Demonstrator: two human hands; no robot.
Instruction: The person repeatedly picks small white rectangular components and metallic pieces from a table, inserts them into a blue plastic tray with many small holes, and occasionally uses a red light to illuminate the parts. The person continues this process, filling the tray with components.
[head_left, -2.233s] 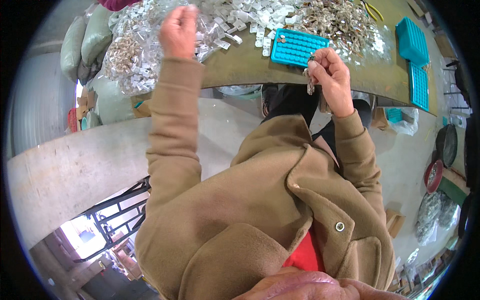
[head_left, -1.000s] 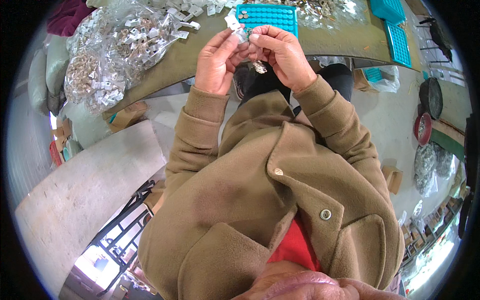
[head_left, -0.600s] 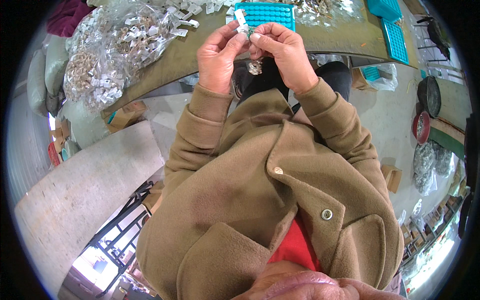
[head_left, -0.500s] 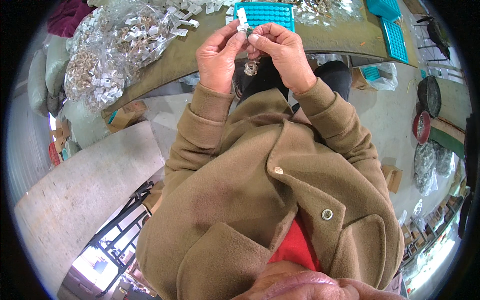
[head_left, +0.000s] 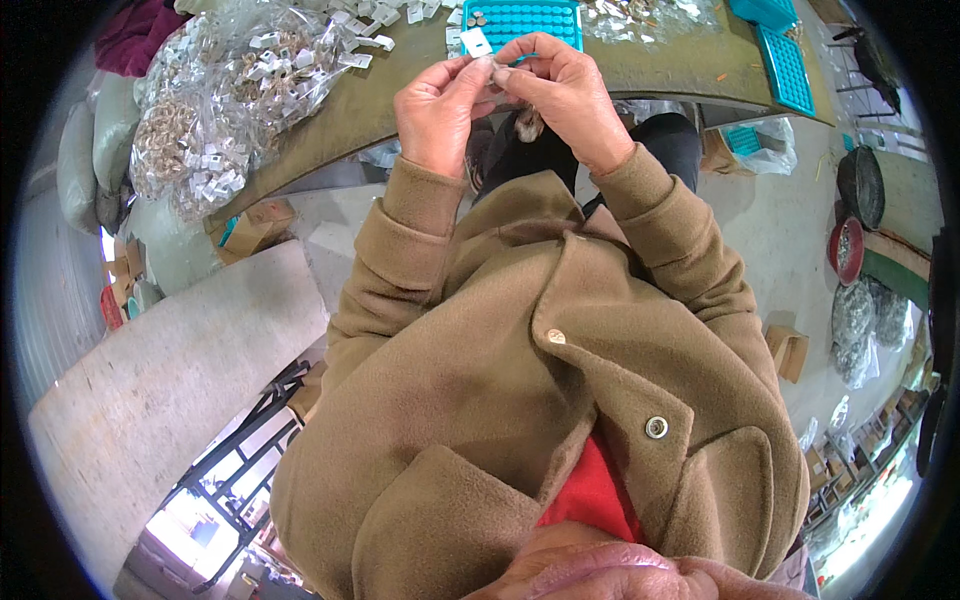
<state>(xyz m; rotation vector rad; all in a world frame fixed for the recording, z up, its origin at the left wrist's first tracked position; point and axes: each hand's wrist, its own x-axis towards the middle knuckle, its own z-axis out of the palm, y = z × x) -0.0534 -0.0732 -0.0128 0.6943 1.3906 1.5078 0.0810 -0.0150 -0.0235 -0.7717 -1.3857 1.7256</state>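
At the table's near edge, my left hand [head_left: 437, 115] pinches a small white tag [head_left: 476, 42], which sticks up above its fingertips. My right hand [head_left: 572, 105] meets it there, thumb and index finger closed together at the tag's lower end. Below the right fingers dangles a brownish, blurred cord-like strand [head_left: 529, 124], seemingly joined to the tag; the join is hidden by my fingers. Just beyond the hands lies a turquoise tray [head_left: 548, 28] with rows of round hollows. A few small round dark pieces [head_left: 478, 18] sit at its left corner.
Left on the olive table [head_left: 340, 130], clear plastic bags [head_left: 240, 90] hold many white-tagged strands. Loose white tags [head_left: 375, 42] lie beside them. More turquoise trays [head_left: 786, 75] stand at the right end. A pale board [head_left: 180, 370] is at my left; boxes and bags stand on the floor.
The white tag has tipped over and now shows its broad face. Both hands have shifted slightly, and the hanging strand has swung right. More of the tray's left corner shows.
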